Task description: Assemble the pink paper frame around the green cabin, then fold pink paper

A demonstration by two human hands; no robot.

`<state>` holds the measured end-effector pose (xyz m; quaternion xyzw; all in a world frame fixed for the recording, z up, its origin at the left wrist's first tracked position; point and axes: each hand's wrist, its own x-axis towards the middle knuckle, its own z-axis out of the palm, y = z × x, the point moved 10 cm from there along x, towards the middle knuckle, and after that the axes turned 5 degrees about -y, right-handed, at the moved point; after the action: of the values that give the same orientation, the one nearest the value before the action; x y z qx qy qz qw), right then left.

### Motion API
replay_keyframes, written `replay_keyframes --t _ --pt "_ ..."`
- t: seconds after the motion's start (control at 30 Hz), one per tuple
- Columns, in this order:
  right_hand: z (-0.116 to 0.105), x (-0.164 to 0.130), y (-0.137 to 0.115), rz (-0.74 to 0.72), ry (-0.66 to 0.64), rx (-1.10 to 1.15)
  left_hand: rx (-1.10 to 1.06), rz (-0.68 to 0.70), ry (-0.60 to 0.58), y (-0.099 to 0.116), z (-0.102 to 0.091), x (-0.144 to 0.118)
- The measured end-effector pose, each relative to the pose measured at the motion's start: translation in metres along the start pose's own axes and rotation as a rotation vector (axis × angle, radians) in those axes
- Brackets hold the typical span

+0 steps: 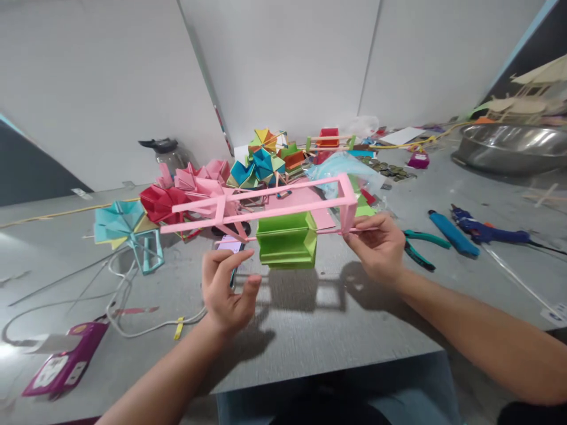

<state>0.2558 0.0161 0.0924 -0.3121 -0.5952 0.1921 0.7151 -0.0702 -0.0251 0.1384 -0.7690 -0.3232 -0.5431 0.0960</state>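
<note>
The right hand (376,245) pinches the long pink paper frame (266,203), seemingly finished; the half-open, empty left hand (225,289) hovers near the green folded paper block (287,239), apparently unattached.

The right hand (378,245) is raised with its fingers pinched shut on a grip; the left hand (225,289) hovers lower beside it, fingers loosely curled and empty.

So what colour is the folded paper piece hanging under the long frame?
Bright green folded paper piece, clearest in the head view.
</note>
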Motion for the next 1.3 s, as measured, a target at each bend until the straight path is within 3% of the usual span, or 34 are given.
replay_keyframes --t 0.17,0.33,0.47,0.67,0.73,0.87,0.93,1.3 --pt "0.014 -0.01 -0.008 -0.038 -0.043 -0.013 0.09 0.002 -0.174 0.001 0.021 -0.004" --pt "0.014 -0.013 -0.003 -0.015 -0.002 -0.038 0.033 0.016 -0.155 0.01 0.016 0.001" --pt "0.007 -0.01 0.003 0.007 0.038 -0.06 -0.133 0.203 -0.154 0.029 0.006 0.003" --pt "-0.003 -0.004 0.012 0.031 0.077 -0.08 -0.277 0.509 -0.499 0.056 0.033 -0.023" --pt "-0.003 -0.004 0.01 0.018 0.078 -0.079 -0.261 0.467 -0.516 0.054 0.042 -0.024" --pt "0.001 -0.005 0.004 -0.014 0.058 -0.071 -0.172 0.149 -0.488 0.027 0.056 -0.016" --pt "0.003 -0.006 0.002 -0.018 0.052 -0.063 -0.143 0.08 -0.517 0.019 0.061 -0.017" --pt "0.005 -0.004 0.016 0.108 0.048 0.061 -0.016 0.165 -0.621 0.009 0.075 -0.024"
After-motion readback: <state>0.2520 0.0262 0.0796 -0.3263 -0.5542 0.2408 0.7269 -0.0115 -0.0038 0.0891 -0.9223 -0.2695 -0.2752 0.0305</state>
